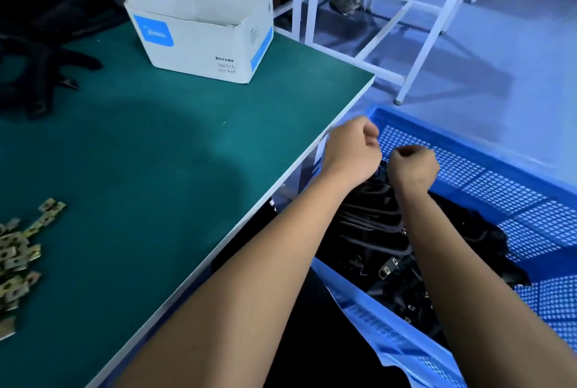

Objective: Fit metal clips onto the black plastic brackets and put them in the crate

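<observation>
Black plastic brackets (371,225), stacked in blue crate (499,187) beside the green table (156,153).
We reach in: left hand (351,153) and right hand (412,165) curled, backs up; what they hold is hidden, and the stack's long axis runs away from us.

You have a single view, from a wide-angle camera worn on your head. It looks forward and steeply down, close over your two forearms, which reach away from the lower edge. The green tabletop (140,153) fills the left half, and the blue crate (499,187) on the floor sits lower right. Straight lines bow near the edges.
</observation>
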The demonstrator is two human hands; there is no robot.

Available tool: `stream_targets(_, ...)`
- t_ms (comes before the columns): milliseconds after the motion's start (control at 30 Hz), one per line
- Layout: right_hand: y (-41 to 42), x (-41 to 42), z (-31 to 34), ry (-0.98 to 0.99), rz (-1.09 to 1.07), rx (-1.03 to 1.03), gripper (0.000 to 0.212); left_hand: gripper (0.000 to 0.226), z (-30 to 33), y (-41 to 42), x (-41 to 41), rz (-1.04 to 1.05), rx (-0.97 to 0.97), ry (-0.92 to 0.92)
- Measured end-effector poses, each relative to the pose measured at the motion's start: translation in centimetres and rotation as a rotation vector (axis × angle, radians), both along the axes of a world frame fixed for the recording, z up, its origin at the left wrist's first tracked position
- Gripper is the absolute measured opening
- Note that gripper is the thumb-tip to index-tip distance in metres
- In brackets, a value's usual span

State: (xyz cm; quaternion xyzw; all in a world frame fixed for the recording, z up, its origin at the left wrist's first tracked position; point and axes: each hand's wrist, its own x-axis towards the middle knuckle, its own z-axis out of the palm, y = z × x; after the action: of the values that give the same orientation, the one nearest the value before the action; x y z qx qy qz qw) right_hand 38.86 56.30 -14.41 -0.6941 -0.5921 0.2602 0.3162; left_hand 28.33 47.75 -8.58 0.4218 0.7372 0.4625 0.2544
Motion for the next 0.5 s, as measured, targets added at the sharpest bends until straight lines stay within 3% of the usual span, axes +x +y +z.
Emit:
stream_targets(133,-1.5,-4.3,6.0,0.119,0.095,0.229,0.019,0.018,5.0,-1.4,-3.5,0.094,0.238,-0.035)
stream_targets(233,-4.5,-8.8,10.5,0.228,0.239,0.442,0.017,0.021,7.3,-4.5,-7.6,0.238,0.311,0.019)
stream_targets(333,-8.7,-14.0,14.0,0.351,0.431,0.612,0.017,0.02,8.6,-8.3,-11.8,0.374,0.358,-0.068)
stream_targets(433,-14.0,-20.3,15.4,0.401,0.695,0.596,0.015,0.021,9.5,-13.7,-16.8,0.549,0.379,-0.118)
stream_targets(500,-17.9,-24.1,15.2,0.324,0.895,0.502,0.016,0.021,9.9,-17.7,-19.8,0.69,0.356,-0.05)
